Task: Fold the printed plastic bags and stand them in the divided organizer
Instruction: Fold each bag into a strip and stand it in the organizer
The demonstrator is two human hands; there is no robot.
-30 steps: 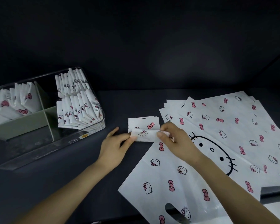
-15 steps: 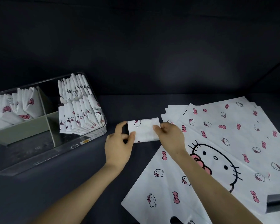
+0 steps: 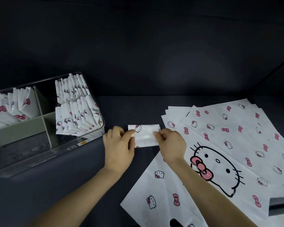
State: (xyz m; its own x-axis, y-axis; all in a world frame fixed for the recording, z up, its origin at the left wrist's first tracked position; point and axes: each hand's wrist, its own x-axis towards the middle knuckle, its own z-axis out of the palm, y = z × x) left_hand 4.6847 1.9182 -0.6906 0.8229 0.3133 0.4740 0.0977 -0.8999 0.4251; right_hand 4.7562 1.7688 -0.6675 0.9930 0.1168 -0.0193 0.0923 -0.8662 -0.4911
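Observation:
A small folded white bag (image 3: 145, 135) printed with cat faces lies on the dark table between my hands. My left hand (image 3: 119, 148) pinches its left edge with thumb and fingers. My right hand (image 3: 170, 145) pinches its right edge. To the right lies a spread stack of flat printed bags (image 3: 228, 145), the top one showing a large cat face with a pink bow. At the left stands the clear divided organizer (image 3: 82, 143); folded bags (image 3: 77, 117) stand in its right compartments and others in the back left one.
The organizer's grey dividers (image 3: 23, 128) separate its compartments; its front left compartment shows no bags. A dark backdrop rises behind the table. A dark flap (image 3: 280, 205) overlaps the flat bags at the lower right corner.
The folded bag went from a half-folded strip to a compact rectangle. Both hands moved slightly up the table with it and now pinch its two side edges.

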